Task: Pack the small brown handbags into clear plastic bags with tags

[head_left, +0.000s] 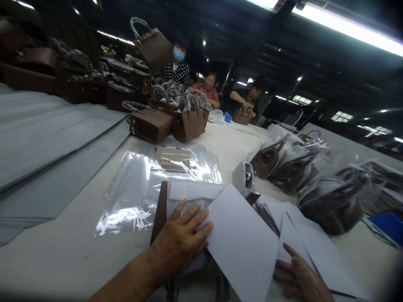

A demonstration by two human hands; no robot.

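My left hand (182,237) lies flat with fingers spread on a brown bag (158,214) that is partly wrapped in white paper (242,243). A sheet of that paper folds across the bag toward the right. My right hand (297,274) rests at the lower right with fingers stretched on another white sheet (315,247). Both hands press down and grip nothing.
Clear plastic bags (141,188) with a card lie beyond the bag. A white tape dispenser (244,176) stands mid-table. Brown handbags (189,119) stand farther back, bagged handbags (292,161) pile at the right. Grey sheets (47,138) lie left. Three people work at the far end.
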